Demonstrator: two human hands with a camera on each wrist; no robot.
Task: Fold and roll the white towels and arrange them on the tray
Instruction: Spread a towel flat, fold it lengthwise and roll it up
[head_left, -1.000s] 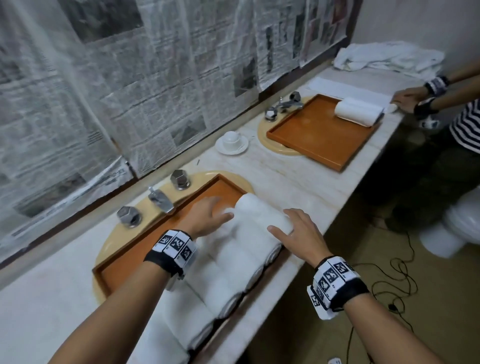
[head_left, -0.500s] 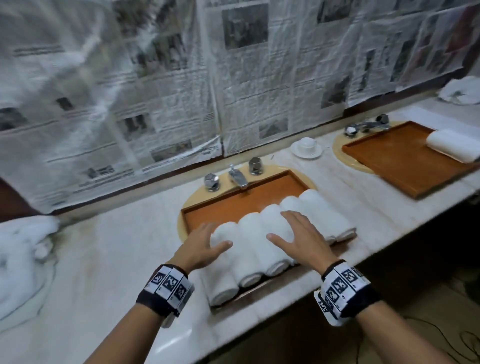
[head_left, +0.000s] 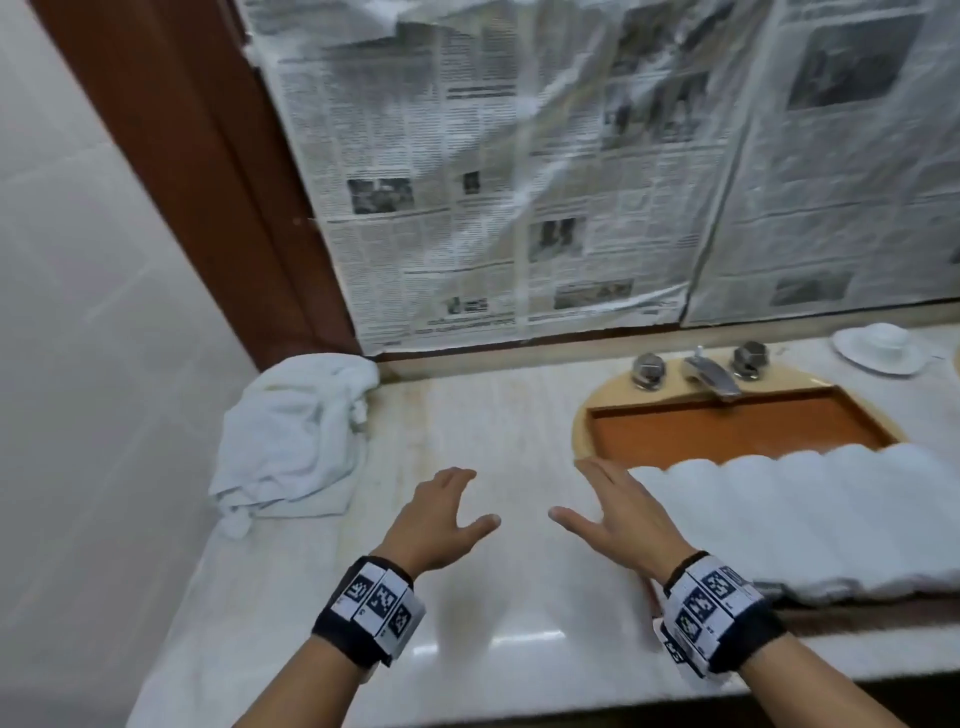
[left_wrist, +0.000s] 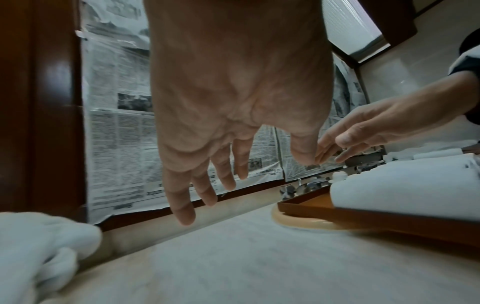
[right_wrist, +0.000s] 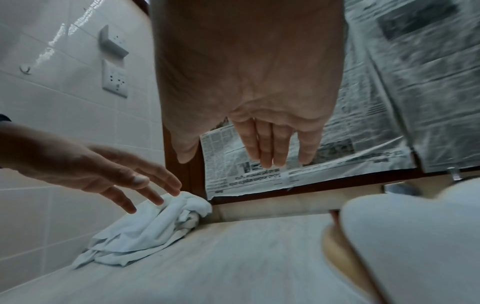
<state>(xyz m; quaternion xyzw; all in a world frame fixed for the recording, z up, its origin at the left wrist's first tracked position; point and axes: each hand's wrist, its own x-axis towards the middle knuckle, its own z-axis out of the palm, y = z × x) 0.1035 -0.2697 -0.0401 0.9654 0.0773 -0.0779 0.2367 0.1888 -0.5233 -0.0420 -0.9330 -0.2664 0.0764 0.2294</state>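
Several rolled white towels (head_left: 810, 519) lie side by side across the front of the brown tray (head_left: 727, 431) set over the sink. A heap of loose white towels (head_left: 296, 441) lies at the counter's far left corner, also seen as the heap (right_wrist: 145, 230) and heap (left_wrist: 33, 251). My left hand (head_left: 441, 514) hovers above the bare counter with fingers spread, holding nothing. My right hand (head_left: 613, 509) hovers beside it, just left of the rolled towels (right_wrist: 415, 242), fingers straight and empty. In the left wrist view the tray (left_wrist: 363, 216) and a rolled towel (left_wrist: 405, 195) sit to the right.
The marble counter (head_left: 519, 441) runs between the heap and the sink. Taps and spout (head_left: 706, 369) stand behind the tray. A white cup on a saucer (head_left: 880, 345) sits far right. Newspaper (head_left: 519, 182) covers the mirror; a tiled wall (head_left: 104, 312) bounds the left side.
Both hands have lifted off the rolled towels and moved left over the bare counter. My view has swung left, bringing the loose towel heap into sight.
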